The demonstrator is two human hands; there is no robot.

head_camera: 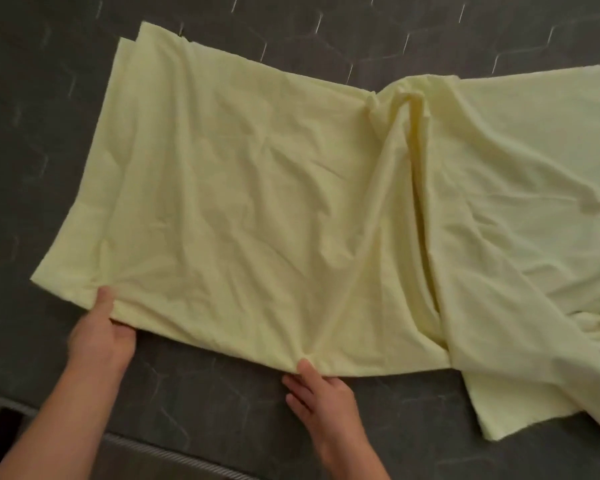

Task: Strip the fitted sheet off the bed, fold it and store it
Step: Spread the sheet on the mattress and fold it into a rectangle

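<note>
Sheet [250, 188] lies folded on mattress [222, 403], long axis left-right across frame, near edge pinched by left hand [99, 336] and right hand [321, 389], bulk beyond fingers.

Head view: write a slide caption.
Left hand and right hand pinch the near edge of a yellow sheet on a grey mattress.

I record: pale yellow crumpled fabric sheet [257, 188], one plain shade throughout. Base: dark grey quilted mattress top [205, 403], stitched with paler hexagon outlines. Along its near edge, lighter grey ribbed piping [174, 453].
</note>
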